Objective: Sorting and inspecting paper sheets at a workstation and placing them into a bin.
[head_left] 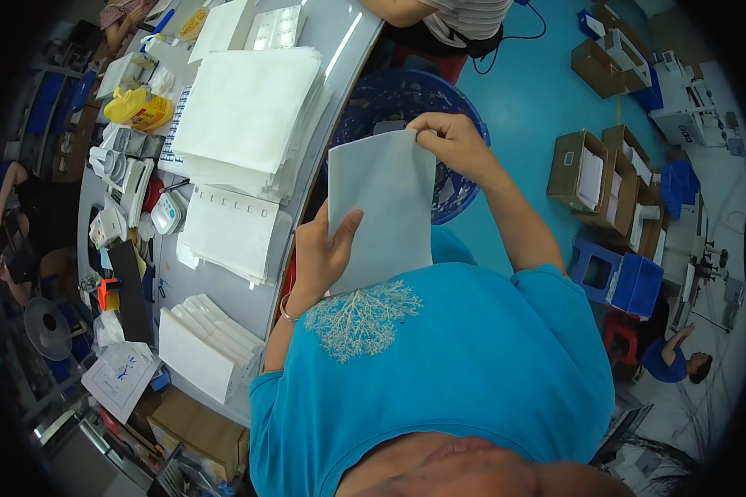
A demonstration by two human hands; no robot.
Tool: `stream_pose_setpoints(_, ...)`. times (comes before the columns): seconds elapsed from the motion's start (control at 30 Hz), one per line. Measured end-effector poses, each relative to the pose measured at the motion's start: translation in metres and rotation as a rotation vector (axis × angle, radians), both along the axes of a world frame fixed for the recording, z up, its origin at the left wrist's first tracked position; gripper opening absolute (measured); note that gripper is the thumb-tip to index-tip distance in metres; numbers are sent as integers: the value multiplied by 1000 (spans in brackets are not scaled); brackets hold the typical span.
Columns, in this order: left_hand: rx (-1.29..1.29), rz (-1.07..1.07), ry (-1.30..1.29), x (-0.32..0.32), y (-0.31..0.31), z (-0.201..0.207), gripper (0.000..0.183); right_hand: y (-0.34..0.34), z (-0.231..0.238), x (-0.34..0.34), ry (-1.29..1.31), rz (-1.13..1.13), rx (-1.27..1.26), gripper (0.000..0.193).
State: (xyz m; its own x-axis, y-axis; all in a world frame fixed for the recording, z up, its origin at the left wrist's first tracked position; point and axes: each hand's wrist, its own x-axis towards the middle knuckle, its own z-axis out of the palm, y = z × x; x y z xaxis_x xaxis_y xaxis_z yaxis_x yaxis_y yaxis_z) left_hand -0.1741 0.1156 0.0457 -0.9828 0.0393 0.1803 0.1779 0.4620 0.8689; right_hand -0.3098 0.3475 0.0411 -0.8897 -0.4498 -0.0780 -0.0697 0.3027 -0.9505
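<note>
Short-sleeved turquoise cotton T-shirt with white branching tree-like print on chest; thin silver bangle on left wrist.

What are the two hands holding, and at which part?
A pale sheet. The left hand holds its lower left edge; the right hand pinches its top right corner.

Teal floor, grey worktable

A sheet hangs between both hands above a basket, right of the table.
</note>
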Motion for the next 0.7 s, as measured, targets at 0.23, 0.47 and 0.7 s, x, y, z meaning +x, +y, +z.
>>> stream_pose_setpoints(0.23, 569, 80, -379, -5, -4, -28, 40, 25, -20, 2, -709, 73, -835, 32)
stream_pose_setpoints(0.47, 572, 88, -420, -4, -1, -39, 43, 21, -46, 2, -732, -94, -774, 25)
stream_pose_setpoints(0.7, 543, 138, -427, -13, 11, -40, 43, 23, -48, 20, -827, -251, -562, 14)
